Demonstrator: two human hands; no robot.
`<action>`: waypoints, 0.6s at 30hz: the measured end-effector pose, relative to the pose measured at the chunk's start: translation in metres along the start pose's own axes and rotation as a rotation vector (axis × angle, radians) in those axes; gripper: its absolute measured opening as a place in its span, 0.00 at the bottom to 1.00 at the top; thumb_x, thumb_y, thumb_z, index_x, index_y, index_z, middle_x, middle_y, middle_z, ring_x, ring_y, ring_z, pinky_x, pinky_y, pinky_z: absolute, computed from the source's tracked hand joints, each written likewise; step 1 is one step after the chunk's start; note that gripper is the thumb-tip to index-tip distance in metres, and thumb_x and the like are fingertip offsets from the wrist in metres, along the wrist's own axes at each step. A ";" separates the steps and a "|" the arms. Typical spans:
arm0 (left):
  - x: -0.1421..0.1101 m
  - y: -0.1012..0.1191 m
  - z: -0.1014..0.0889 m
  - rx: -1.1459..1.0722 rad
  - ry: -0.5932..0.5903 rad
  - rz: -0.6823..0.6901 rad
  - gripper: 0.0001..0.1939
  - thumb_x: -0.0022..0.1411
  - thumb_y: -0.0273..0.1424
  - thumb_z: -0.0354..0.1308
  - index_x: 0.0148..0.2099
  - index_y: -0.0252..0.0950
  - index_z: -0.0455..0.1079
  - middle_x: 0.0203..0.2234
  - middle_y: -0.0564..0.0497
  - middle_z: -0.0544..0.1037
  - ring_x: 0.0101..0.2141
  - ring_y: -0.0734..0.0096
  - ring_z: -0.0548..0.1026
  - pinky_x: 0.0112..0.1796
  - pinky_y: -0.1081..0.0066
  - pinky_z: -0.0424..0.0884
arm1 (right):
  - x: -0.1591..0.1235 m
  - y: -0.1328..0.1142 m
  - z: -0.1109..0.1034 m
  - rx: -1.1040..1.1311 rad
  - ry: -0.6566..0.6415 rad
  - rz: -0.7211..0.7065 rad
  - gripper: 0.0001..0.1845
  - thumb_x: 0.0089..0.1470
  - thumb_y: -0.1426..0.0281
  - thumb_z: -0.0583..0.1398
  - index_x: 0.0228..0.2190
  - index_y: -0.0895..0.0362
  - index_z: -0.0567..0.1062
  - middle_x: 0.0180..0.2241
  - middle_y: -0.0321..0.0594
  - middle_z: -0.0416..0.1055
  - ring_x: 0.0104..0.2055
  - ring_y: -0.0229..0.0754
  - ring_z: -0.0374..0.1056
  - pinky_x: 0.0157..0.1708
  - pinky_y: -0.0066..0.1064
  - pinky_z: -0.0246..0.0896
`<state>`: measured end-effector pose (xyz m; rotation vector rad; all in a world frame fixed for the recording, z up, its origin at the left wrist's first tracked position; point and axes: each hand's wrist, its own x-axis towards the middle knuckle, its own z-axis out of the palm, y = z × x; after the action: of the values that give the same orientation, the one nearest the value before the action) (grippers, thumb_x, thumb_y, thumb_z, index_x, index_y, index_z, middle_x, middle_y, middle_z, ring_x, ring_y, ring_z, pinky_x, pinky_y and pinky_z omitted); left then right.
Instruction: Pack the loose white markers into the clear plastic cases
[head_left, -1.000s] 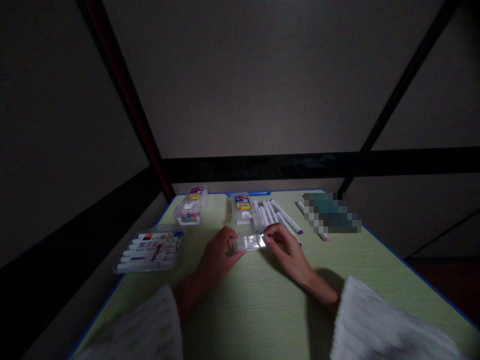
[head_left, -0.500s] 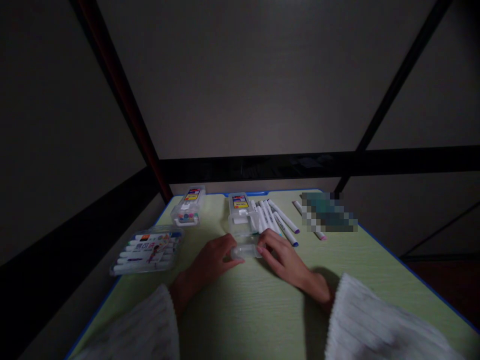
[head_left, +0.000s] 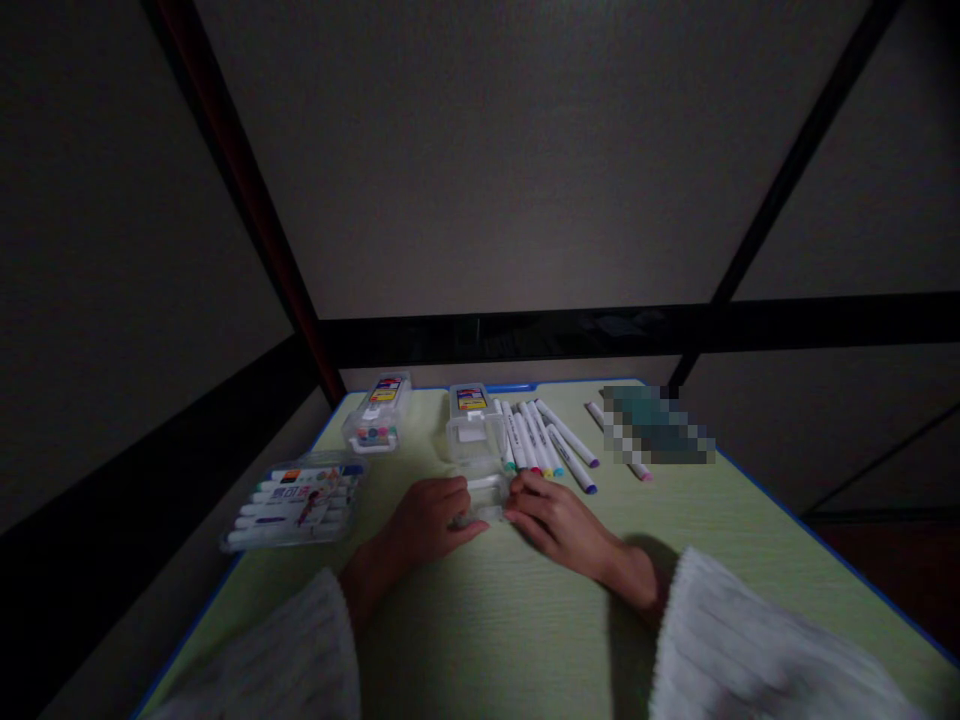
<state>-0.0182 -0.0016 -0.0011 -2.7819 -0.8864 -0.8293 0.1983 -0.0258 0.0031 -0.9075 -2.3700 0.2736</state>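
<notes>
A clear plastic marker case (head_left: 475,448) with a coloured label lies lengthwise in the middle of the table, and no markers show inside it. At its near end my left hand (head_left: 429,518) has its fingers curled on the left side of the clear plastic, thumb pointing right. My right hand (head_left: 559,522) pinches the right side of that same end. Just beyond my right hand, several white markers (head_left: 536,437) with coloured ends lie loose beside the case. The fingers hide parts of the case's near edge.
A closed case of markers (head_left: 296,503) lies at the table's left edge. Behind it stands a second clear case (head_left: 380,412) with coloured tips inside. At right, a pink-ended marker (head_left: 641,470) lies partly under a pixelated patch. A wall rises behind the table (head_left: 480,620).
The case has shifted slightly left, and its near end has changed angle between my hands. More coloured marker ends show beside it. My left hand has moved slightly left.
</notes>
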 end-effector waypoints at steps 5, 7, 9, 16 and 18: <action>0.000 0.000 0.003 0.051 0.003 0.035 0.16 0.59 0.37 0.53 0.22 0.35 0.60 0.19 0.55 0.66 0.21 0.76 0.64 0.24 0.74 0.56 | -0.001 0.003 0.002 0.001 0.013 0.029 0.11 0.57 0.72 0.51 0.31 0.58 0.74 0.36 0.43 0.65 0.39 0.41 0.64 0.40 0.32 0.63; 0.000 0.001 0.003 0.072 -0.004 0.041 0.16 0.60 0.37 0.52 0.22 0.35 0.60 0.19 0.55 0.66 0.21 0.76 0.64 0.24 0.74 0.56 | -0.001 0.003 0.002 0.009 0.018 0.052 0.11 0.57 0.72 0.52 0.31 0.58 0.74 0.36 0.43 0.65 0.39 0.40 0.64 0.40 0.31 0.63; 0.001 0.001 0.003 0.086 -0.010 0.033 0.16 0.60 0.37 0.52 0.23 0.35 0.61 0.19 0.55 0.66 0.21 0.76 0.64 0.24 0.74 0.56 | 0.000 0.002 0.002 0.019 0.025 0.067 0.11 0.57 0.73 0.52 0.32 0.57 0.75 0.37 0.43 0.65 0.39 0.39 0.65 0.39 0.30 0.63; 0.001 0.000 0.005 0.105 -0.007 -0.016 0.15 0.60 0.36 0.53 0.23 0.35 0.63 0.20 0.55 0.66 0.22 0.76 0.65 0.25 0.74 0.57 | 0.002 0.002 0.002 -0.110 0.053 0.101 0.11 0.56 0.73 0.52 0.40 0.56 0.71 0.39 0.43 0.68 0.42 0.43 0.64 0.41 0.35 0.60; 0.001 0.000 0.005 0.111 0.002 -0.023 0.15 0.59 0.35 0.54 0.23 0.35 0.62 0.20 0.55 0.66 0.22 0.76 0.65 0.24 0.74 0.57 | 0.003 0.000 0.001 -0.147 0.067 0.139 0.11 0.56 0.73 0.53 0.42 0.58 0.69 0.39 0.44 0.68 0.42 0.44 0.64 0.41 0.36 0.59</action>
<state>-0.0153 0.0007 -0.0044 -2.6801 -0.9353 -0.7609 0.1965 -0.0238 0.0036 -1.1341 -2.2921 0.1219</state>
